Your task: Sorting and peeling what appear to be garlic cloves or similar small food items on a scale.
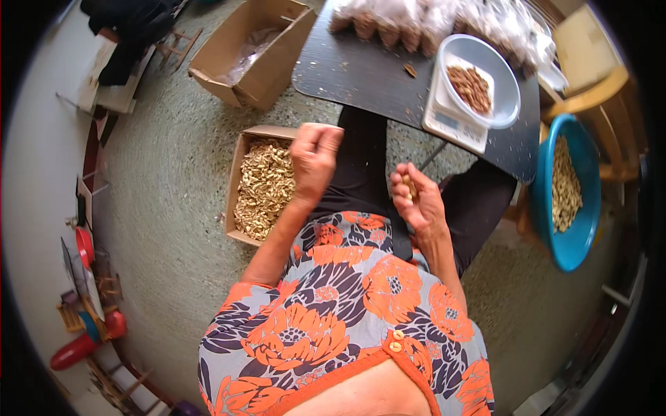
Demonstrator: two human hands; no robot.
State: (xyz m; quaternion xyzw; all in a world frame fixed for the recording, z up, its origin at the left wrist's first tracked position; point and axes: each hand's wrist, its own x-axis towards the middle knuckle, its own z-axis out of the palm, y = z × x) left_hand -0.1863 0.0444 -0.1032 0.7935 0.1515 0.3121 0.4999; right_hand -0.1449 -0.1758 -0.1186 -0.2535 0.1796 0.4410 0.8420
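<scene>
My left hand [316, 161] is raised with curled fingers beside a cardboard box of peanut shells [264, 187]; whether anything is inside its fingers is hidden. Over my lap, my right hand [416, 197] is half closed on several unshelled peanuts [409, 186]. A blue basin [585, 234] of unshelled peanuts stands at the far right. On the dark table, a translucent plastic bowl [509, 99] of shelled peanuts [470, 88] rests on a white kitchen scale [450, 130].
Bags of shelled peanuts [387, 26] line the back of the dark table [359, 73]. An open cardboard box [276, 73] holding plastic bags stands left of the table. A wooden chair [598, 99] is at the right, above the basin.
</scene>
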